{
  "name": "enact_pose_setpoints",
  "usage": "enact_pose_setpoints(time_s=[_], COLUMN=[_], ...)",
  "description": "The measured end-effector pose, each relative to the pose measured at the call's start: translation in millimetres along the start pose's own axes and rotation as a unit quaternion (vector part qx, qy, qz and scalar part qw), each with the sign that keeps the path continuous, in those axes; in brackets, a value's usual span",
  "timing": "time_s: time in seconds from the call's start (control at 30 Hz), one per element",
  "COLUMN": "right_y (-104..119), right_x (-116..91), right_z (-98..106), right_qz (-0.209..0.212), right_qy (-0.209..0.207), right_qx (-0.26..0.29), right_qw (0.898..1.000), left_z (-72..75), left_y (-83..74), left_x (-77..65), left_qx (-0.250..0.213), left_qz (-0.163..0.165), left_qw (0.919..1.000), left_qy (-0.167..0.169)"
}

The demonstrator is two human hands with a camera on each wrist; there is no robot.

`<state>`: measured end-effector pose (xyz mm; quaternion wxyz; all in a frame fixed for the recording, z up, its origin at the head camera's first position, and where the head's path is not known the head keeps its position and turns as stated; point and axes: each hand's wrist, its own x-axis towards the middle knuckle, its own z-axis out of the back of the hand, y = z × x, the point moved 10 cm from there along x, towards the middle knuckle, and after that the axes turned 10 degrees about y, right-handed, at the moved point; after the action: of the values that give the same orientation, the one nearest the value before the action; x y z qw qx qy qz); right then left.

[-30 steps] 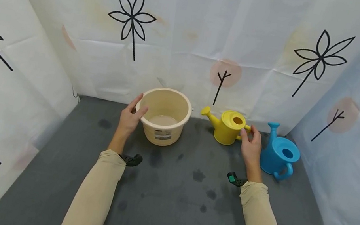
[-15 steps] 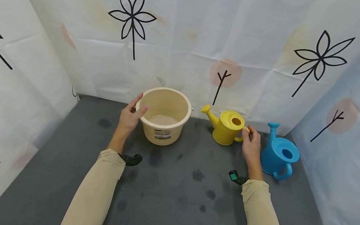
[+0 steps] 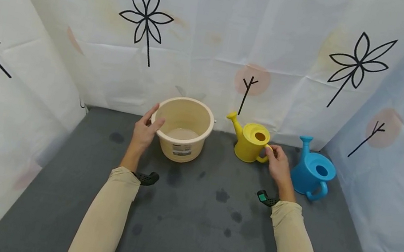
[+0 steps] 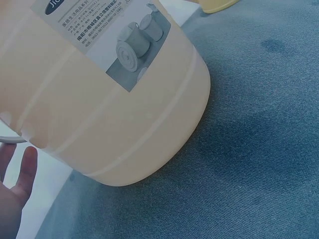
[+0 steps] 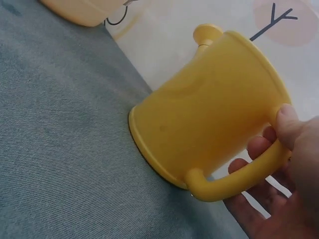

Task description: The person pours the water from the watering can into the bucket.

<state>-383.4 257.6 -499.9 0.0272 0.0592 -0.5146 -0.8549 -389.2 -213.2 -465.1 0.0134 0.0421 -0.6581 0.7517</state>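
Note:
A cream plastic bucket [image 3: 166, 147] stands on the dark cloth by the back sheet, its label facing me. My left hand [image 3: 142, 134] holds its left rim, thumb over the edge and fingers along the outside. In the left wrist view the bucket wall [image 4: 124, 124] fills much of the picture, with part of the left hand [image 4: 15, 194] at the lower left. To the right is a yellow watering can [image 3: 247, 151], spout pointing left. My right hand [image 3: 279, 166] grips its handle; in the right wrist view the fingers curl round the yellow handle [image 5: 234, 183].
A blue watering can [image 3: 306, 178] stands just right of my right hand. White patterned sheets [image 3: 210, 33] enclose the back and sides. Dark damp spots mark the grey cloth [image 3: 187, 231] in front.
The yellow watering can has shifted slightly left and turned, its spout now pointing higher and its handle nearer me. My right hand moved with it. The left hand and bucket have stayed put.

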Motion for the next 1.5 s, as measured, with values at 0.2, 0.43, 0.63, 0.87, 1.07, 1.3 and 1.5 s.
enact_pose_setpoints(time_s=[0.2, 0.43, 0.63, 0.87, 1.07, 1.3, 1.5], right_y=[1.3, -1.3, 0.7, 11.0, 52.8, 89.1, 115.2], right_x=[-3.8, -11.5, -17.7, -31.6, -59.9, -79.7, -93.9], right_z=[-5.7, -3.8, 3.7, 6.8, 14.0, 26.1, 31.6], right_qz=[0.013, 0.037, 0.044, 0.054, 0.095, 0.177, 0.241], right_qy=[0.026, -0.011, -0.073, -0.122, -0.173, -0.22, -0.254], right_qx=[-0.016, 0.021, 0.065, 0.068, 0.078, 0.059, 0.041], right_qw=[0.999, 0.999, 0.994, 0.989, 0.977, 0.958, 0.936], left_z=[0.4, -0.1, 1.5, 0.9, 1.1, 2.0, 1.4], left_y=[-1.8, 1.5, -0.3, -0.1, -2.8, -1.8, -2.2], left_x=[1.1, -0.8, -1.6, -2.6, -2.8, -2.2, -2.4], left_qx=[0.003, 0.01, 0.008, 0.008, 0.003, 0.007, 0.01], left_qz=[-0.005, 0.002, -0.007, -0.005, -0.006, -0.005, -0.007], left_qw=[1.0, 0.9999, 0.9999, 0.9999, 1.0, 1.0, 0.9999], left_qy=[0.003, 0.007, 0.002, 0.004, 0.006, 0.004, 0.005])
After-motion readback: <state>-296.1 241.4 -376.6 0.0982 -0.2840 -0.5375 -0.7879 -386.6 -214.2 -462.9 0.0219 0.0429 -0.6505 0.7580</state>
